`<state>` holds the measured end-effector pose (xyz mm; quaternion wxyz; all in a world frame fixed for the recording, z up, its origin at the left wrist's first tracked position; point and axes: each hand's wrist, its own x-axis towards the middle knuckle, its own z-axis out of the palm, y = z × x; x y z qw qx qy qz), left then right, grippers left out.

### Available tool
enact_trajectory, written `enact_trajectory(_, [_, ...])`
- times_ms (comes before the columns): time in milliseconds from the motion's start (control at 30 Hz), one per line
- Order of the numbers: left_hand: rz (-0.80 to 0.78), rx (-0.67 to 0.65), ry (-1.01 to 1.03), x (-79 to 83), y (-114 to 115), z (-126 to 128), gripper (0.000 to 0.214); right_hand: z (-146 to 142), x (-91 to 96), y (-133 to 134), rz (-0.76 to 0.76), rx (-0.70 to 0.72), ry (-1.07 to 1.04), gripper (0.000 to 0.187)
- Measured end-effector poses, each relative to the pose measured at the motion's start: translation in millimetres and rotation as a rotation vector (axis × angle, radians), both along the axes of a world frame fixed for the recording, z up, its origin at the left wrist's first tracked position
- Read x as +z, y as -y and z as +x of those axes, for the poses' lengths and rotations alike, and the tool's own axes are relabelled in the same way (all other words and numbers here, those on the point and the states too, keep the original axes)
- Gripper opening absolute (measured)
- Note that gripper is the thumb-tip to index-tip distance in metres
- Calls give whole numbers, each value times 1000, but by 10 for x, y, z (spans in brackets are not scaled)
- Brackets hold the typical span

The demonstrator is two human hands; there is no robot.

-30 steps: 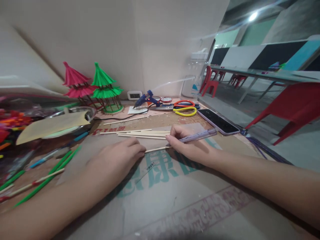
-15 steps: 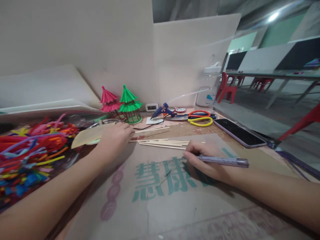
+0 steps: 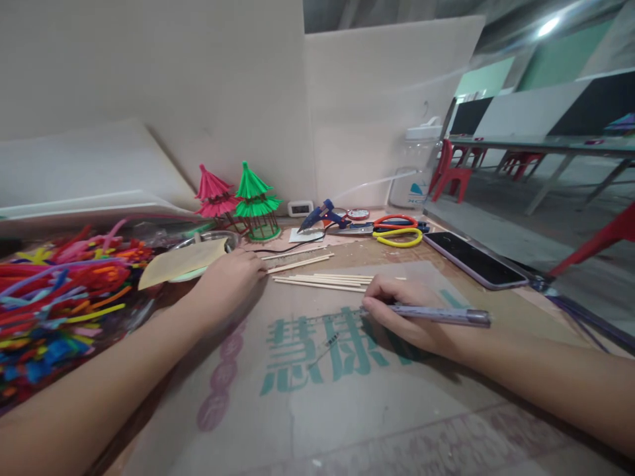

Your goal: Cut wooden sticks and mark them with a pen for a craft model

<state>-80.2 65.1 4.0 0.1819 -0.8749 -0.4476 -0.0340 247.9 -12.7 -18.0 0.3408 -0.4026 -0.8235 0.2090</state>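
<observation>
My left hand (image 3: 237,270) is closed at the left, its fingertips on the near ends of a couple of thin wooden sticks (image 3: 300,264). Several more wooden sticks (image 3: 317,282) lie side by side on the board between my hands. In my right hand (image 3: 399,311) is a pen (image 3: 441,315), pinched between thumb and fingers, its barrel pointing right. The pen's tip is hidden by the hand, which rests on a sheet-covered board (image 3: 342,410) with green printed characters. What looks like a clear strip with fine marks lies below the sticks, hard to make out.
Colourful pipe cleaners (image 3: 74,297) are heaped at left. Behind stand a pink tiered model (image 3: 215,192), a green one (image 3: 255,205), a small digital display (image 3: 300,209) and a blue glue gun (image 3: 322,215). Scissors (image 3: 397,231), a phone (image 3: 473,260) and a clear jug (image 3: 414,165) are at right.
Near my left hand, the sticks at its fingertips have shifted slightly, away from the loose bunch. My right hand with the pen is nearly still. The whole view has moved a little.
</observation>
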Motion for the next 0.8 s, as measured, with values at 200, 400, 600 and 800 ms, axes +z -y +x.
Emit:
enact_trajectory(200, [11, -48, -45, 71, 57, 67, 29, -2, 15, 0, 2, -5, 18, 20])
enact_trajectory(400, [35, -50, -51, 44, 64, 73, 25, -6, 11, -4, -11, -7, 26, 20])
enact_trajectory(600, [87, -6, -21, 131, 72, 70, 25, 5, -4, -16, 9, -14, 40, 21])
enact_trajectory(800, [-32, 46, 81, 260, 473, 464, 24, 82, 29, -25, 351, -12, -51, 16])
